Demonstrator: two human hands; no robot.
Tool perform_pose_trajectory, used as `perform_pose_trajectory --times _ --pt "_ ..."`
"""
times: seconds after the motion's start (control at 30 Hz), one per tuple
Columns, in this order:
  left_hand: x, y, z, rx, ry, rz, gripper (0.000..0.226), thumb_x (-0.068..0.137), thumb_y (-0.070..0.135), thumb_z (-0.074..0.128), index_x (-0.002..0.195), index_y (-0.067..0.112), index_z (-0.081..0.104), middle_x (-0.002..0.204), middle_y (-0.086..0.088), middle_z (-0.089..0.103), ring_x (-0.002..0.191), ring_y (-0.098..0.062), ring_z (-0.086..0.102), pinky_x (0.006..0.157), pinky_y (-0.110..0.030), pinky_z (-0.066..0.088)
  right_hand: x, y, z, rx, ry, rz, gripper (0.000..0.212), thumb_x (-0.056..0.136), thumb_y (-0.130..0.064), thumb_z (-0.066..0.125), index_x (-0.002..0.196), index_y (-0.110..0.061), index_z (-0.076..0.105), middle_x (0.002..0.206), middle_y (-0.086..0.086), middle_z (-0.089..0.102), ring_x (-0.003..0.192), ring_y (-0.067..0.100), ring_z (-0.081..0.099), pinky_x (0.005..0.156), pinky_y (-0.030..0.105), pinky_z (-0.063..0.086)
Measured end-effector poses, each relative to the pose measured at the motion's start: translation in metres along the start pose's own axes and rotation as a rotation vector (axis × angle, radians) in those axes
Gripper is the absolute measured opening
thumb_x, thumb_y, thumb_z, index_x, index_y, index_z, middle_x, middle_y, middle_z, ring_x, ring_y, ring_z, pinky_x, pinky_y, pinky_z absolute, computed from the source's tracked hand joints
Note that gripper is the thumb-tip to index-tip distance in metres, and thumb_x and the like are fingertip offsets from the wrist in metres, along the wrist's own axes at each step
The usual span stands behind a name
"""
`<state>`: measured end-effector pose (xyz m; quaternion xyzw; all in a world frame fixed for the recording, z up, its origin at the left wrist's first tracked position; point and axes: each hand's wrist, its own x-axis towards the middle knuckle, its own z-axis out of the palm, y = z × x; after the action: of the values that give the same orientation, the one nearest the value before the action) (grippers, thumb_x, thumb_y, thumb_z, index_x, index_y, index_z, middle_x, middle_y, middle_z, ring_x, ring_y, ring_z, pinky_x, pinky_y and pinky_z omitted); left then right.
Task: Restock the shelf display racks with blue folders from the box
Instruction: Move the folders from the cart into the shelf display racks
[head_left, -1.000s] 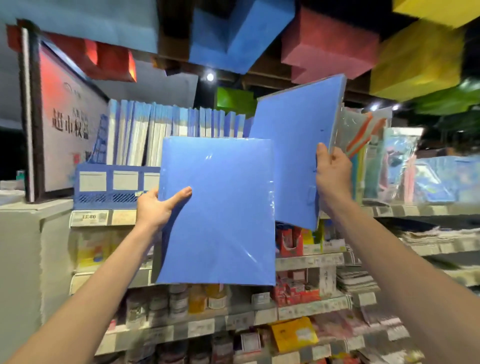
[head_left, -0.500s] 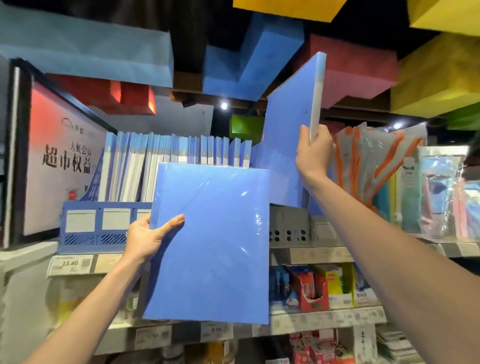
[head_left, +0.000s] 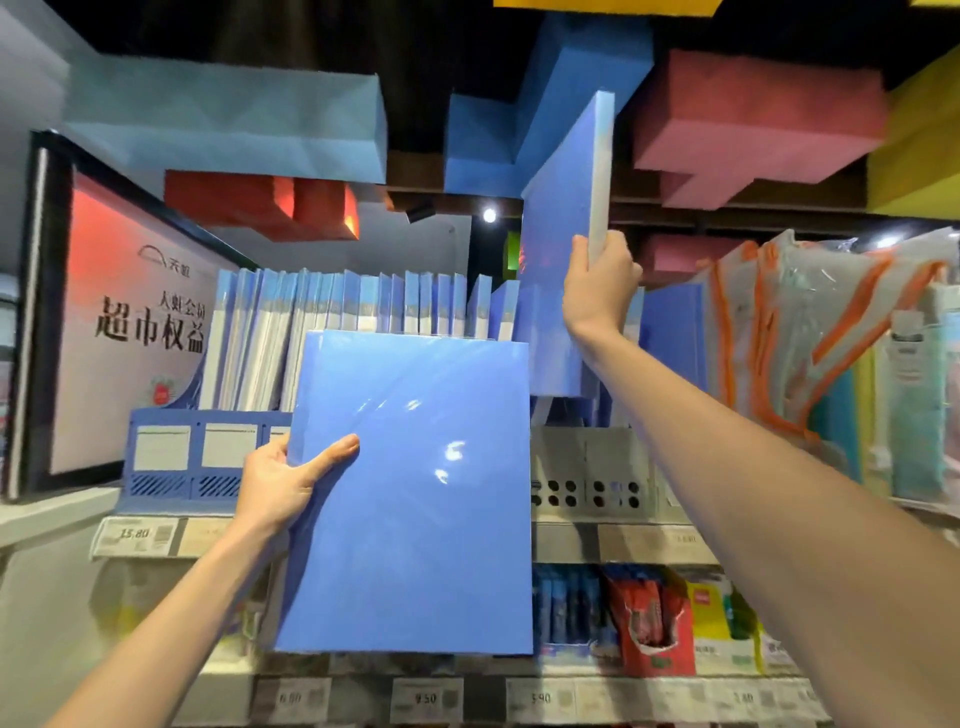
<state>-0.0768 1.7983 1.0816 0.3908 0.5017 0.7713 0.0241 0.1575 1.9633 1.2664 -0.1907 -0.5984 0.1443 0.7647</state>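
Left hand (head_left: 280, 483) was at centre left of the frame, gripping a glossy blue pack (head_left: 415, 493) by its left edge. The thumb lay flat across the front face; the other fingers were hidden behind the pack, so how they lay could not be told. The pack filled the middle of the frame, upright and square to the camera, in front of the shelf (head_left: 649, 540) and covering part of both racks.

Up went the right hand (head_left: 597, 286), upper centre, fingers (head_left: 618, 260) curled round the pale spine of a single blue folder (head_left: 561, 208). The folder stood nearly upright, edge-on to the camera and leaning slightly right at the top. Its lower end was down near the grey rack (head_left: 587, 478); whether it touched could not be told.

Left of it, a row of folders (head_left: 337, 312) stood packed in the blue rack (head_left: 171, 457), spines out. The two racks sat side by side on the shelf, with price tags (head_left: 137, 532) along its front edge. A framed sign (head_left: 130, 322) stood at the far left, and clear pouches (head_left: 779, 338) with orange trim leaned at the right.
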Motion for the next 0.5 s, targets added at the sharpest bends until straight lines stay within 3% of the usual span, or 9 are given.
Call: perform_pose_trajectory --times 0.1,0.23,0.3,0.37,0.43,0.5 --pt "0.000 0.000 -0.002 0.001 -0.007 -0.003 0.033 0.074 0.023 0.087 0.100 0.007 0.074 0.093 -0.010 0.078 0.087 -0.035 0.075 0.080 -0.051 0.061 -0.009 0.021 0.020 0.048 -0.005 0.017 0.020 0.105 -0.024 0.047 0.100 -0.005 0.052 0.098 0.012 0.053 0.069 0.003 0.042 0.054 0.001 0.035" --pt "0.007 -0.001 -0.011 0.020 0.002 -0.006 0.042 0.068 0.032 0.089 0.101 0.011 0.075 0.093 -0.008 0.079 0.085 -0.033 0.076 0.080 -0.053 0.061 -0.022 0.040 0.051 0.124 -0.061 0.078 0.029 0.106 -0.031 0.045 0.113 -0.004 0.054 0.098 0.003 0.054 0.077 0.009 0.051 0.061 0.012 0.040" --pt "0.010 -0.001 -0.015 0.015 0.008 -0.016 0.040 0.069 0.032 0.089 0.100 0.011 0.075 0.093 -0.009 0.079 0.085 -0.033 0.076 0.081 -0.055 0.060 -0.030 0.054 0.066 0.101 -0.158 0.125 0.034 0.106 -0.039 0.038 0.118 -0.009 0.050 0.099 0.003 0.055 0.079 0.012 0.054 0.070 0.027 0.051" --pt "0.011 -0.001 -0.018 0.013 0.015 -0.006 0.034 0.071 0.029 0.088 0.098 0.012 0.075 0.091 -0.008 0.079 0.082 -0.031 0.076 0.080 -0.053 0.061 -0.036 0.070 0.076 0.005 -0.318 0.142 0.040 0.105 -0.044 0.029 0.123 -0.014 0.048 0.111 0.006 0.057 0.096 0.020 0.057 0.086 0.045 0.051" --pt "0.011 -0.001 -0.021 0.016 0.033 0.010 0.030 0.072 0.026 0.088 0.096 0.012 0.075 0.088 -0.007 0.079 0.075 -0.027 0.076 0.074 -0.047 0.062 -0.039 0.081 0.075 -0.114 -0.465 0.077 0.039 0.103 -0.042 0.028 0.123 -0.017 0.049 0.117 0.005 0.056 0.105 0.024 0.053 0.091 0.046 0.046" --pt "0.013 -0.002 -0.025 0.017 0.043 0.030 0.026 0.074 0.024 0.087 0.094 0.013 0.075 0.086 -0.005 0.079 0.069 -0.020 0.075 0.065 -0.037 0.061 -0.037 0.087 0.068 -0.186 -0.565 0.067 0.034 0.102 -0.041 0.034 0.103 -0.013 0.055 0.102 0.008 0.057 0.092 0.025 0.053 0.082 0.041 0.046"
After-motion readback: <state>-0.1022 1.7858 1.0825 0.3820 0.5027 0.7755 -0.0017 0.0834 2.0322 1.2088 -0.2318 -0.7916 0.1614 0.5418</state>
